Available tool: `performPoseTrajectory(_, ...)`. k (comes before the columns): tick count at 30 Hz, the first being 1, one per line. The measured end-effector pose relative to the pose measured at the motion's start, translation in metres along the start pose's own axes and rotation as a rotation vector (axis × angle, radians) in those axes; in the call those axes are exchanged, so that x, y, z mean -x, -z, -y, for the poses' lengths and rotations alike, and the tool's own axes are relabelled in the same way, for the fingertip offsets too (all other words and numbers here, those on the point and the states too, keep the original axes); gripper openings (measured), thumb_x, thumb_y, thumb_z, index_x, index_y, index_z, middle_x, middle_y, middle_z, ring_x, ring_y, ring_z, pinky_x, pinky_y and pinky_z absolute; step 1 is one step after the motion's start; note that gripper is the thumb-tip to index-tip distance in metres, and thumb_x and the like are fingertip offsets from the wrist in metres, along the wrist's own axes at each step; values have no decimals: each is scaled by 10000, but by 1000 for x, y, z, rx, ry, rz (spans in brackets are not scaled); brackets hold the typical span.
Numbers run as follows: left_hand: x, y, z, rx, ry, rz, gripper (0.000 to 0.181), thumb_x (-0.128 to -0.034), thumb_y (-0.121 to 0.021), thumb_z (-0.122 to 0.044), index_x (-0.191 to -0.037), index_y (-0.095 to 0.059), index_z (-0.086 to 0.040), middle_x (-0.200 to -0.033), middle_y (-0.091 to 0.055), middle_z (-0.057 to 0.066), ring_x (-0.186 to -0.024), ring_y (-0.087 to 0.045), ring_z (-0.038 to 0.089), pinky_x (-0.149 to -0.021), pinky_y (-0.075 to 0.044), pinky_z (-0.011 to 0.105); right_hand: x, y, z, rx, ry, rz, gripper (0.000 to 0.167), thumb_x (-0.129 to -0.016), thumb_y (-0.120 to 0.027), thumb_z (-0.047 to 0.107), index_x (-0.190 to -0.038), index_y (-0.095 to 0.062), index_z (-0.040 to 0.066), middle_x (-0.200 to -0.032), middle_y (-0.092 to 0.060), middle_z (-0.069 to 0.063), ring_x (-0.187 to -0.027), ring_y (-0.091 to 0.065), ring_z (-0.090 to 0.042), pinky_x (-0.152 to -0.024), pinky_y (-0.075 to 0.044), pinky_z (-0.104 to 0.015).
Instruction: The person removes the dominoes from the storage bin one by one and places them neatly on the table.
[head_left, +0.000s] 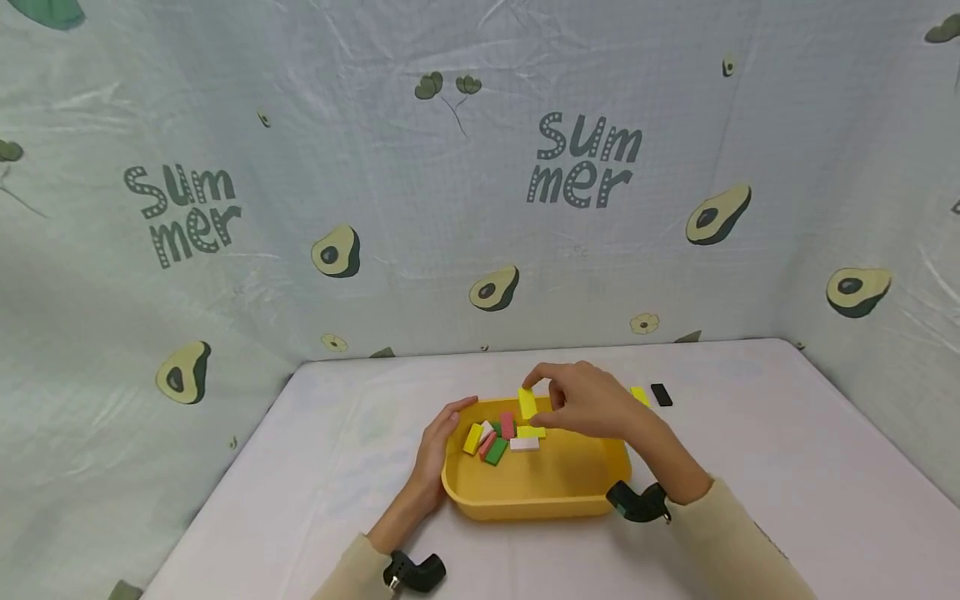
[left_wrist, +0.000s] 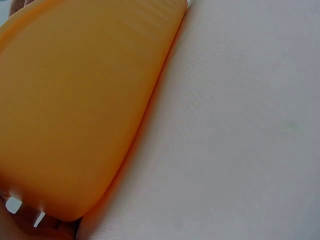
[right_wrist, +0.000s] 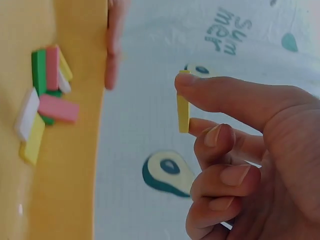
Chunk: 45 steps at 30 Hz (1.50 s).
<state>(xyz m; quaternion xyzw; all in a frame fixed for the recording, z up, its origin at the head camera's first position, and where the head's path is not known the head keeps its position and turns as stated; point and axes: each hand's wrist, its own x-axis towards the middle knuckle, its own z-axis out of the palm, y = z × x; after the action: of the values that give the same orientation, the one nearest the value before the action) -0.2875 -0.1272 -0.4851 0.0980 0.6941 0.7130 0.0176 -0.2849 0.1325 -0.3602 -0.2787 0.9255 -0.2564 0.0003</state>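
My right hand (head_left: pixel 596 402) is above the yellow tray (head_left: pixel 540 507) and pinches a thin yellow block (head_left: pixel 527 403) between thumb and index finger. In the right wrist view the same yellow block (right_wrist: pixel 183 107) stands upright on edge, its other fingers loosely bent below. My left hand (head_left: pixel 437 450) rests along the tray's left outer wall, fingers fairly straight; the left wrist view mostly shows the tray's side (left_wrist: pixel 85 100). Inside the tray's left half lie several flat blocks, among them a green block (head_left: pixel 497 451), a white block (head_left: pixel 524 444) and a pink block (head_left: pixel 507 425).
Behind my right hand, outside the tray, a yellow block (head_left: pixel 640 396) and a black block (head_left: pixel 661 394) lie on the white-covered table (head_left: pixel 345 467). A patterned cloth (head_left: pixel 420 192) hangs behind and at the sides of the table.
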Motion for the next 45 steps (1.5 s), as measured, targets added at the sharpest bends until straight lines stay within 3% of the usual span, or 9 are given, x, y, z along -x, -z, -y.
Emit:
performPoseTrajectory(9, 0, 0, 0, 5, 9, -14, 484, -1117, -304, -307, -1506, -508, -106, -1599, -456, 107, -1490, -414, 300, -1279, -282, 502, 23, 34, -42, -41, -54, -62, 454, -865, -832, 256, -1260, -661, 110, -710, -548, 21, -632, -480, -139, -545, -416, -225)
performPoseTrajectory(21, 1, -3, 1, 29, 20, -18, 486, -1115, -307, -300, -1510, -504, -97, -1606, -447, 115, -1499, -400, 311, -1284, -264, 520, 42, 65, -91, -142, -143, -99, 491, -876, -821, 236, -1293, -630, 60, -686, -531, -14, -562, -447, -144, -491, -392, -247)
performPoseTrajectory(45, 0, -2, 1, 41, 19, -13, 497, -1117, -310, -306, -1518, -484, -71, -1622, -421, 135, -1515, -374, 337, -1285, -250, 531, 59, 60, -190, -140, -353, -54, 540, -927, -713, 152, -1402, -515, -11, -704, -516, -5, -677, -477, -169, -579, -387, -293)
